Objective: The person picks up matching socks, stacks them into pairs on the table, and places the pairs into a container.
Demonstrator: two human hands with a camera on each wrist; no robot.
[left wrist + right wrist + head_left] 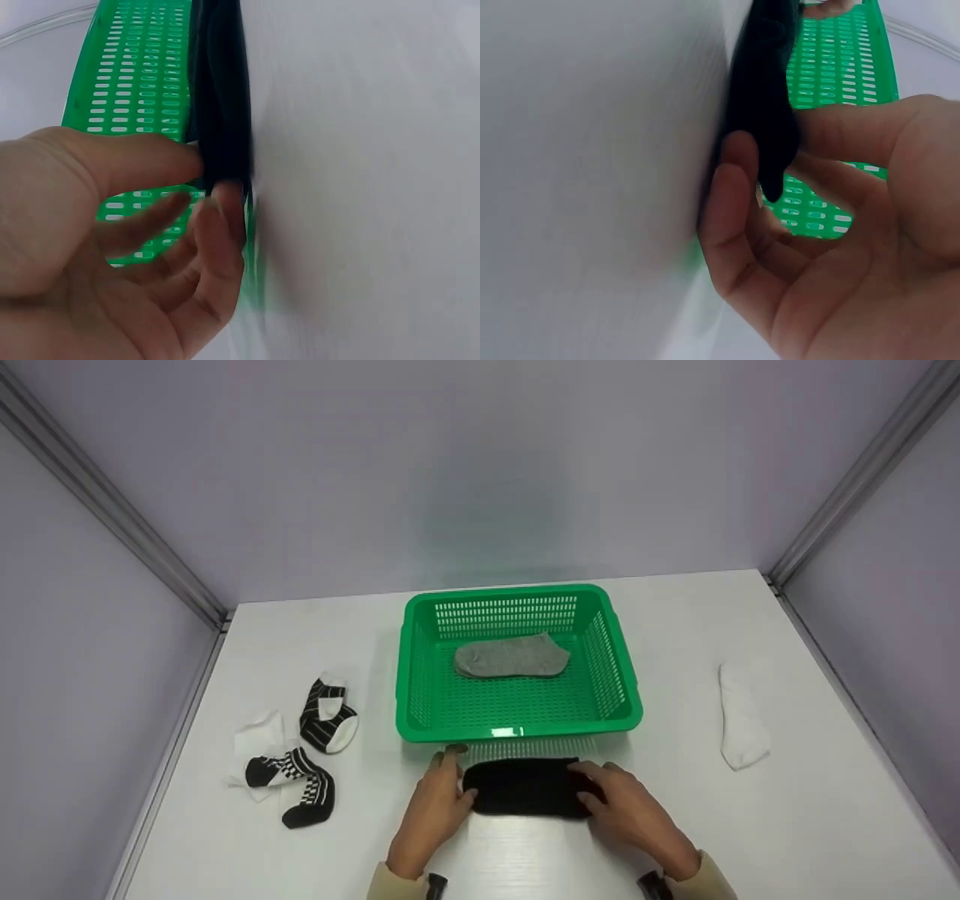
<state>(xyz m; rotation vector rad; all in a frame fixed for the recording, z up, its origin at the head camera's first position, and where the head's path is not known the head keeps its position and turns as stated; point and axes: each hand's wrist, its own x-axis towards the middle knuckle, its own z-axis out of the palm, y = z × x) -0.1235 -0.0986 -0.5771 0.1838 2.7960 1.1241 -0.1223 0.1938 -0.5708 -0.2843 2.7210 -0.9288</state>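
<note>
A black sock (525, 787) lay flat on the white worktop (750, 825), just in front of the green basket (517, 729), its long axis running left to right, parallel to the basket's near wall. The left hand (439, 810) pinched its left end between thumb and fingers; the right hand (630, 810) pinched the right end. A grey sock (512, 655) lay inside the basket. Striped socks (307, 757) sat well to the left, a white sock (741, 720) to the right.
</note>
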